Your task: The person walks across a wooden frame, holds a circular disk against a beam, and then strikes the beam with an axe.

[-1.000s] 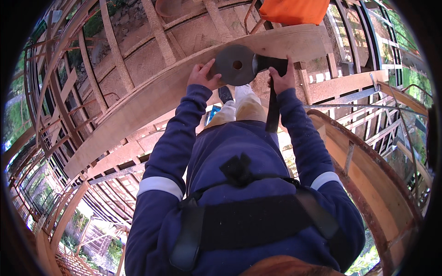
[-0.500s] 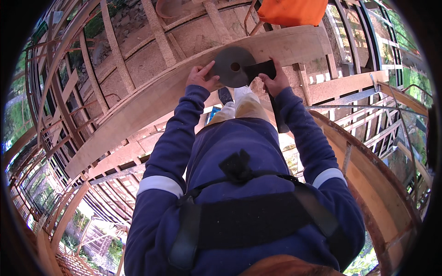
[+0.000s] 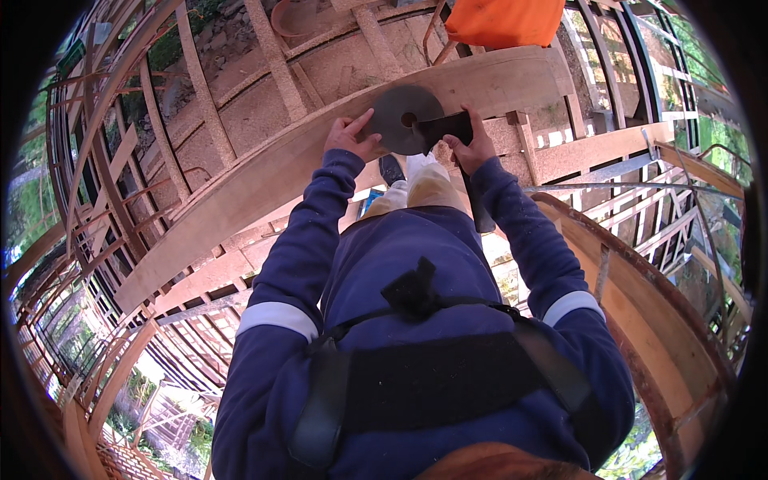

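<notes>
Reaching forward, the left hand (image 3: 350, 138) pinches the edge of a flat grey disc (image 3: 394, 106); the right hand (image 3: 475, 149) grips a black hatchet (image 3: 450, 126), its flared head overlapping the disc.

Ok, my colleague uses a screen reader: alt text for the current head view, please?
A person's left hand holds a dark, centre-holed disc; the right hand holds a black hatchet-shaped tool that overlaps it in view. Behind them is a long wooden board.
</notes>
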Motion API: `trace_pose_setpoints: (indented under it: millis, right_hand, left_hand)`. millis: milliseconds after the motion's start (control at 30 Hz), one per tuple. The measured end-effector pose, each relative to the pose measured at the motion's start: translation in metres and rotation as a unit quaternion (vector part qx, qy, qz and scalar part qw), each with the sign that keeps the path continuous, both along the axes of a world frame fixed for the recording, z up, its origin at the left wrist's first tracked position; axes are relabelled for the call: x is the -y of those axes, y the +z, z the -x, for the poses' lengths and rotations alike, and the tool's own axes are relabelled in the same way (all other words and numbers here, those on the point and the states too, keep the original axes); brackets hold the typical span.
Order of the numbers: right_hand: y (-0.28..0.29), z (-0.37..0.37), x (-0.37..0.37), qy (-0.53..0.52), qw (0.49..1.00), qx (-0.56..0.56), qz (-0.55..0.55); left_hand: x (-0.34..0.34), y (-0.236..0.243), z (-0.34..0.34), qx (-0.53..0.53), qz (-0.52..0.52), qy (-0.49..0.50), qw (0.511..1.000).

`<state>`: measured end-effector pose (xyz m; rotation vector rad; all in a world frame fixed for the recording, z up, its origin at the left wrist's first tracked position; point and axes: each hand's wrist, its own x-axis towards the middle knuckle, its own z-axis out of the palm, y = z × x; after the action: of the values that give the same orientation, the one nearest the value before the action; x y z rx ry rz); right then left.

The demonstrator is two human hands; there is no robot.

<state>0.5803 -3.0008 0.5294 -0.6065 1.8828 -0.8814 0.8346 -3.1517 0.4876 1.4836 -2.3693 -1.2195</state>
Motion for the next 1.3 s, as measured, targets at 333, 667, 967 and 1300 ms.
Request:
trace_pose_setpoints:
  millis: [333, 667, 967, 1300]
  right_hand:
    - [-0.002, 0.006, -0.004, 0.004, 0.997, -0.037, 0.063]
    - [0.021, 0.020, -0.009, -0.127, 0.990, -0.013, 0.055]
    - [0.020, 0.017, -0.006, -0.107, 0.993, 0.026, 0.050]
    - [0.026, 0.029, 0.000, 0.063, 0.997, -0.037, 0.011]
  left_hand:
    - [-0.001, 0.005, 0.003, -0.028, 0.004, 0.012, 1.000]
    - [-0.001, 0.011, 0.004, -0.012, -0.016, 0.018, 1.000]
    - [-0.001, 0.014, 0.004, -0.007, -0.002, 0.015, 1.000]
    - [0.001, 0.012, 0.004, 0.007, -0.011, 0.011, 1.000]
